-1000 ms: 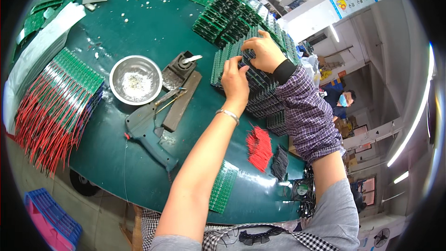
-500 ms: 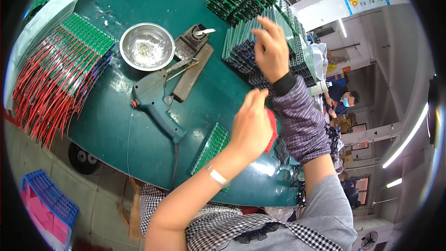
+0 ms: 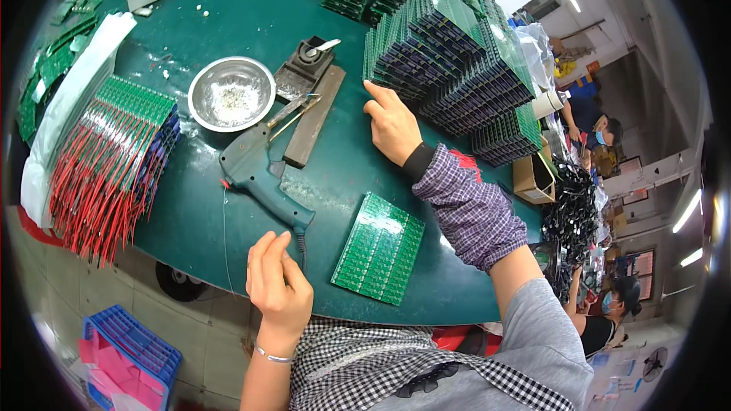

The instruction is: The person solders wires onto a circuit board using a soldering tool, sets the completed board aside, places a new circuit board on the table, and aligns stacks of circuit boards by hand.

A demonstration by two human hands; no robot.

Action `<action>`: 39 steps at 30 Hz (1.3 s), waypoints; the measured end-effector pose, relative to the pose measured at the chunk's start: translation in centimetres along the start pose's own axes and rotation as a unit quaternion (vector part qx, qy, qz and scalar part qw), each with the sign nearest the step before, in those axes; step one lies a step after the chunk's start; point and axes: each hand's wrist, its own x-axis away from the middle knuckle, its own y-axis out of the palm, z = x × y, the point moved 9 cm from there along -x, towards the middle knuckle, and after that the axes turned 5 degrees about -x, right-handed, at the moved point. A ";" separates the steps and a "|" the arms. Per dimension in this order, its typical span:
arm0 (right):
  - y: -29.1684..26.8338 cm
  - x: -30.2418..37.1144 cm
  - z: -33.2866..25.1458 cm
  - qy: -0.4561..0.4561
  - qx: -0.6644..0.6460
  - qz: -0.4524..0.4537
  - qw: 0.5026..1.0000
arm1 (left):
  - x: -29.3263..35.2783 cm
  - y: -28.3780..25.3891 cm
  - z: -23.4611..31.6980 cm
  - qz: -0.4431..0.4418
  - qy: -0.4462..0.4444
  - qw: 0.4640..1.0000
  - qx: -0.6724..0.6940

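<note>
My left hand (image 3: 279, 285) is at the table's front edge beside the cable of a grey-green soldering gun (image 3: 263, 186), its fingers loosely bent with nothing in them. Farther right, my right hand (image 3: 394, 128) hovers over the table, thumb and index finger apart, nothing visible in its grasp. Between the hands and nearer to me lies a green circuit board panel (image 3: 378, 250), flat on the table. The gun's tip rests by a dark stand (image 3: 307, 68) and a long grey bar (image 3: 312, 125). Red wires (image 3: 466, 164) show partly behind my right sleeve.
A metal bowl (image 3: 228, 118) with small bits inside stands left of the stand. Boards with red wires (image 3: 106, 175) are stacked at the left. Tall circuit board stacks (image 3: 434, 46) rise at the back right, near a cardboard box (image 3: 533, 180). Two masked people sit beyond.
My left hand has drawn back left and toward me, away from the red wires. My right hand has come down and left from the board stacks. The panel is now uncovered; the view has shifted.
</note>
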 end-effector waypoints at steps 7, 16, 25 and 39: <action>0.8 0.1 0.7 0.020 0.011 0.005 1.000 | 0.2 0.2 -0.9 -0.020 -0.040 0.999 0.001; 0.5 -0.2 0.8 0.032 0.069 0.008 0.997 | 0.0 0.5 -0.8 -0.046 -0.050 0.998 -0.003; 0.8 -0.2 0.9 0.027 0.105 -0.012 0.994 | 0.1 0.7 -0.8 -0.056 -0.045 0.997 -0.011; -0.1 -1.6 1.0 0.050 0.036 0.014 0.998 | 0.0 0.9 -0.7 -0.062 -0.036 0.997 -0.011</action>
